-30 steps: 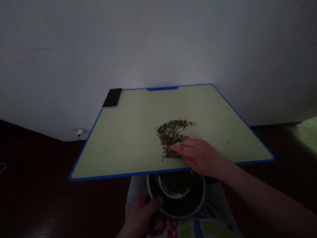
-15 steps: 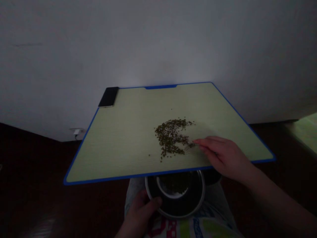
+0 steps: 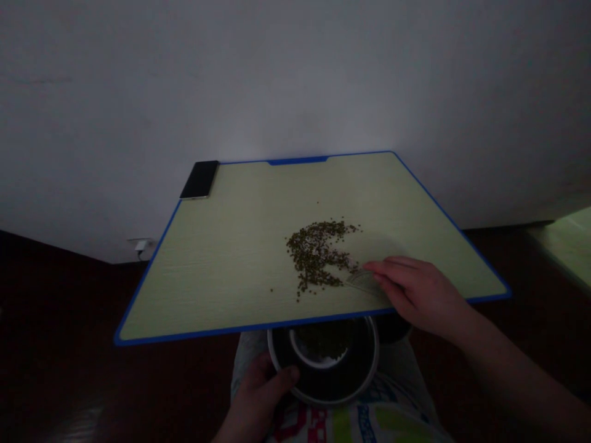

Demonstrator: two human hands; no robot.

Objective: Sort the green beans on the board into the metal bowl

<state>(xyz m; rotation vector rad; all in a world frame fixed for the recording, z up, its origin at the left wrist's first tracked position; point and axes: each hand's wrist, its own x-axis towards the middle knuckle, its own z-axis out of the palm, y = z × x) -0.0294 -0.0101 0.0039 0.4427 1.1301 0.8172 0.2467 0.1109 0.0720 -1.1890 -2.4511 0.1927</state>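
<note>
A loose pile of small green beans (image 3: pixel 314 261), like mung beans, lies spread in the middle of a pale folding table (image 3: pixel 221 246) with a blue edge. At the pile's right side is my right hand (image 3: pixel 415 289), its thumb and fingers pinched together low over the tabletop. Faint curved lines show by the fingertips; what the pinch holds, if anything, I cannot make out. Below the front edge, my left hand (image 3: pixel 263 394) grips the left rim of a metal bowl (image 3: pixel 337 391) on my lap, thumb over the rim. More beans (image 3: pixel 325 338) lie inside it.
A dark tablet or phone (image 3: pixel 199 179) rests on the table's far left corner, slightly over the edge. The table stands against a pale wall (image 3: pixel 295 80). A plug (image 3: pixel 141 245) is in the wall at the left. The floor (image 3: pixel 60 344) is dark.
My right hand has shifted very slightly at the pile's right edge, and a few beans there lie nearer the fingertips. My left hand keeps its hold on the bowl.
</note>
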